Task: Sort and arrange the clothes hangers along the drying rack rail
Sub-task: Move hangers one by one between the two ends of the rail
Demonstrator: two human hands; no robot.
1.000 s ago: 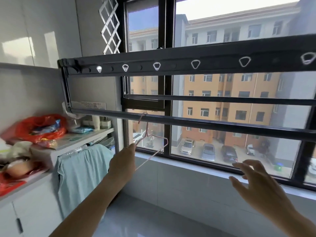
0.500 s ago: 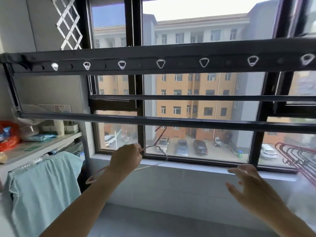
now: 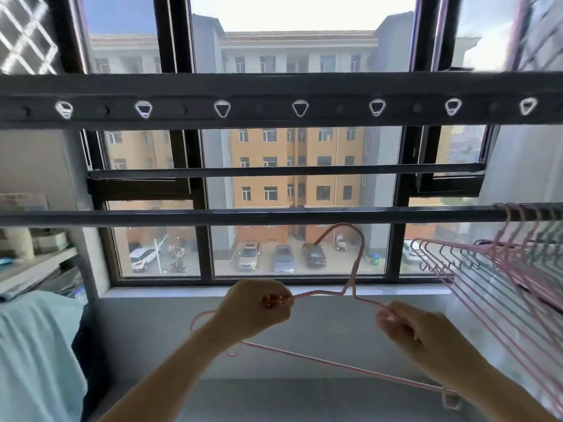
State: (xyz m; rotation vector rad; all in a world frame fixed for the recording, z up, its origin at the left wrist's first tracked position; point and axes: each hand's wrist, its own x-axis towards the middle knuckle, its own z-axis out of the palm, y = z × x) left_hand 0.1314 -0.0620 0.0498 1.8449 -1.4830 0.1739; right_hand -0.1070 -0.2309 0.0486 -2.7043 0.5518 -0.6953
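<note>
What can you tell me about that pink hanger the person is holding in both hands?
The pink hanger is thin wire, seemingly plastic-coated, with a curved hook, sloping shoulders, a straight bottom bar and small end loops. It is off the rail, hook pointing up just below it. The left hand pinches one shoulder, the right hand the other.
</note>
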